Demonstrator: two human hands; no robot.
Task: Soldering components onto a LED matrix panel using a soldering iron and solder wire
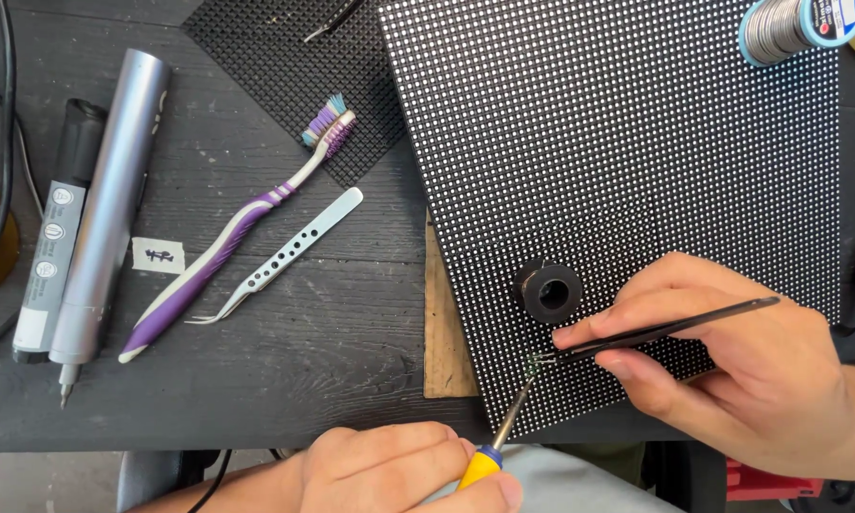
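While the two hands work at the bottom edge of the board, a few things lie unused on the dark table [332,361]. Far left are a black marker [57,237] and a silver pen-shaped tool [109,204], side by side. Next come a purple and white toothbrush [228,237] and a pair of silver tweezers [275,256], well apart from the hands.

Lower down, the left hand [389,470] is clenched around the yellow handle of a soldering iron [499,437]. Its thin tip points up to one spot on the big dotted panel [617,161] (a black board covered in tiny lights).

A small black ring [547,290] sits on the panel just above that spot.

The right hand [741,366] pinches black tweezers [665,330] shut, and their point meets the iron tip at a tiny green part [535,361]. That part is very small, so I think slow, steady hands matter most here. Resting the right hand on the panel looks like a good way to stop shaking. Touching only that one dot seems wise, since the neighbours sit very close.
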